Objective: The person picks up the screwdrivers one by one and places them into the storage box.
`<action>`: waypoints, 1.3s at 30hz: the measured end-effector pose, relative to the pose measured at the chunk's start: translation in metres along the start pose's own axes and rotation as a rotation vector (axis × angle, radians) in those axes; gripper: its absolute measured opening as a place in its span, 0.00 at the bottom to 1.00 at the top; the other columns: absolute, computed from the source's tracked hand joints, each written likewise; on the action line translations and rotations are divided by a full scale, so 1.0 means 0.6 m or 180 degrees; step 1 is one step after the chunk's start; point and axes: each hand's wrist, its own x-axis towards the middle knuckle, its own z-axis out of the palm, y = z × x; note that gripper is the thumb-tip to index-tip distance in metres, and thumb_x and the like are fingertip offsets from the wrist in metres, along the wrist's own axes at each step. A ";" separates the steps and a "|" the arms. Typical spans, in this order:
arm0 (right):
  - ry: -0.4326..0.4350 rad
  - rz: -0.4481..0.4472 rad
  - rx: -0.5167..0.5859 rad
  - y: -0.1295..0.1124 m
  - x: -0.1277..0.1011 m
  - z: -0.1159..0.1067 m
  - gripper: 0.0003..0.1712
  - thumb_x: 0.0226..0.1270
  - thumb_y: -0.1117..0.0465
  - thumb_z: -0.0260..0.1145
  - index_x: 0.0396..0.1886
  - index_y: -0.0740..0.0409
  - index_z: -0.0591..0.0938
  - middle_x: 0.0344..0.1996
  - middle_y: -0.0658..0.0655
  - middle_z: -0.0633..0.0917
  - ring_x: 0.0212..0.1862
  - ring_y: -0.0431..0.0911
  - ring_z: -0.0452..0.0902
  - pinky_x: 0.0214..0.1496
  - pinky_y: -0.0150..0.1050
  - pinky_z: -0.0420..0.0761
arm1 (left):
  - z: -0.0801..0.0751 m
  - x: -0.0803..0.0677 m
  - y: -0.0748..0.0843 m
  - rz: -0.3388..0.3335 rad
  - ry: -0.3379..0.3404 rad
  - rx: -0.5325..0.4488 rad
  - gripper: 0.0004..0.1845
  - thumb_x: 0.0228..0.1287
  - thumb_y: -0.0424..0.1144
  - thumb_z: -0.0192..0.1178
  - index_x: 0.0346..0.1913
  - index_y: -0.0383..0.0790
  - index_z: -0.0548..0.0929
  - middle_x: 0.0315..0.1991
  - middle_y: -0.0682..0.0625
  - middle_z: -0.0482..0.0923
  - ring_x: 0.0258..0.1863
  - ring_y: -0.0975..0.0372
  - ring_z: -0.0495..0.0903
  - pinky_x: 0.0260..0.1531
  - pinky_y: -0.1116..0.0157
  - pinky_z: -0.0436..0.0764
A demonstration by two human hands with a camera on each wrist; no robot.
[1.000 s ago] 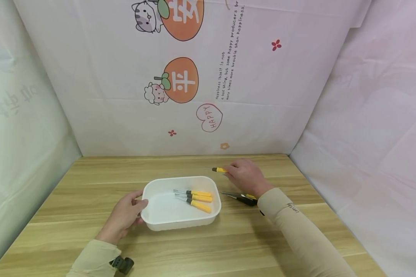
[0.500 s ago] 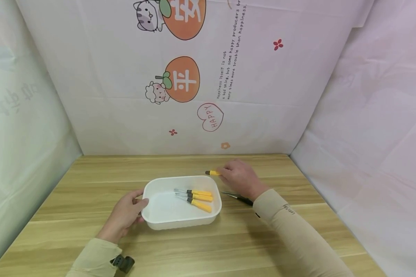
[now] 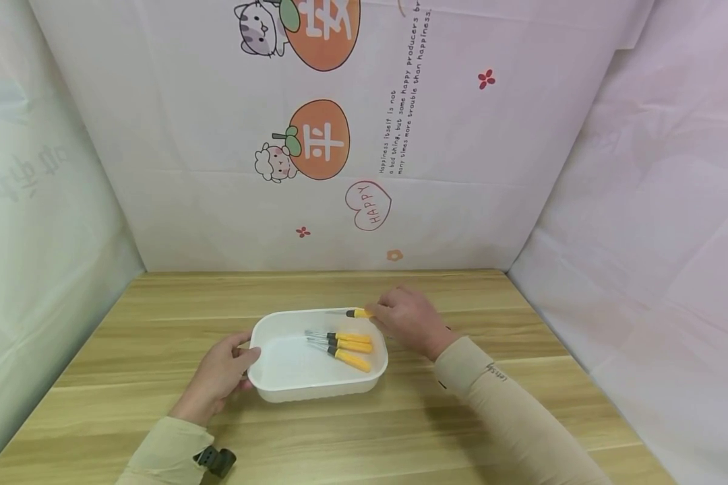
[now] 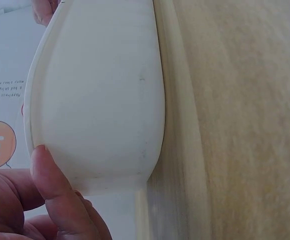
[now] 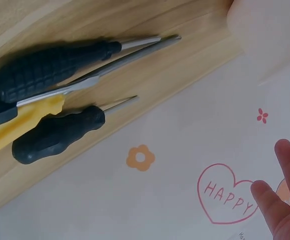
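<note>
My left hand [image 3: 218,370] grips the left end of a white plastic box [image 3: 279,364]; in the left wrist view the thumb lies at the rim of the box wall [image 4: 100,100]. My right hand [image 3: 409,320] pinches the yellow handle of a screwdriver [image 3: 359,313]. Its shaft points left, above the box's far right corner. Inside the box, several yellow-handled screwdrivers [image 3: 353,346] lie on the right side, shafts leftward. The right wrist view shows fingers [image 5: 285,155] of the right hand, with the held tool almost wholly out of frame.
On the wooden table in the right wrist view lie a large black-handled screwdriver [image 5: 50,67], a smaller black-handled one [image 5: 60,134] and a yellow-handled tool [image 5: 27,122]; the right arm hides them in the head view. A printed cloth [image 3: 437,222] hangs behind the table, with cloth sides.
My right hand has moved left and slightly nearer with the screwdriver, from behind the loose tools to above the box's far right corner. The left hand and box stay put.
</note>
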 end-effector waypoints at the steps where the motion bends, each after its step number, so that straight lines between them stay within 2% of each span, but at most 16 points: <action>1: -0.0033 0.0011 0.0004 -0.003 0.001 0.001 0.15 0.68 0.58 0.76 0.54 0.49 0.91 0.36 0.50 0.87 0.38 0.44 0.78 0.37 0.35 0.81 | 0.000 0.000 -0.001 0.0001 0.0001 -0.0001 0.30 0.79 0.38 0.56 0.78 0.34 0.64 0.55 0.34 0.74 0.31 0.57 0.79 0.23 0.68 0.83; 8: -0.0286 0.0062 0.0102 -0.023 0.005 0.002 0.18 0.70 0.56 0.74 0.57 0.49 0.90 0.39 0.48 0.87 0.41 0.41 0.77 0.43 0.35 0.82 | 0.000 0.002 -0.003 0.0018 0.0004 0.0014 0.29 0.79 0.38 0.56 0.78 0.34 0.65 0.55 0.34 0.75 0.31 0.57 0.80 0.22 0.68 0.83; 15: -0.0248 -0.0127 0.0020 -0.035 0.009 0.003 0.16 0.70 0.56 0.73 0.56 0.49 0.90 0.39 0.49 0.88 0.42 0.42 0.81 0.52 0.40 0.83 | 0.000 0.004 -0.003 0.0038 -0.0010 0.0027 0.30 0.80 0.38 0.56 0.78 0.34 0.64 0.56 0.33 0.75 0.30 0.57 0.80 0.22 0.67 0.83; 25: -0.0204 -0.0362 -0.0078 -0.051 0.014 0.009 0.16 0.68 0.55 0.76 0.54 0.48 0.90 0.37 0.48 0.89 0.39 0.42 0.81 0.46 0.38 0.81 | -0.001 0.003 -0.006 0.0018 0.0006 0.0014 0.29 0.79 0.37 0.55 0.78 0.34 0.65 0.56 0.33 0.75 0.29 0.58 0.79 0.23 0.67 0.84; 31: -0.0350 -0.0418 -0.0140 -0.064 0.018 0.008 0.14 0.68 0.54 0.76 0.53 0.45 0.90 0.36 0.46 0.89 0.37 0.40 0.79 0.41 0.35 0.76 | -0.001 0.001 -0.005 0.0037 0.0008 0.0015 0.29 0.79 0.36 0.55 0.78 0.34 0.65 0.55 0.33 0.76 0.30 0.58 0.80 0.23 0.67 0.84; 35: -0.0521 -0.0429 -0.0184 -0.070 0.019 0.008 0.15 0.70 0.51 0.74 0.54 0.45 0.89 0.39 0.45 0.89 0.40 0.39 0.80 0.44 0.34 0.77 | -0.001 0.002 -0.005 0.0043 0.0007 0.0011 0.29 0.79 0.37 0.56 0.78 0.34 0.65 0.56 0.33 0.75 0.30 0.57 0.80 0.23 0.67 0.84; 39: -0.0567 -0.0436 -0.0263 -0.075 0.019 0.008 0.16 0.71 0.49 0.73 0.56 0.43 0.89 0.41 0.45 0.89 0.42 0.39 0.82 0.47 0.34 0.83 | 0.000 0.003 -0.005 0.0042 0.0005 0.0012 0.30 0.79 0.37 0.56 0.78 0.35 0.65 0.57 0.33 0.75 0.29 0.58 0.80 0.22 0.68 0.84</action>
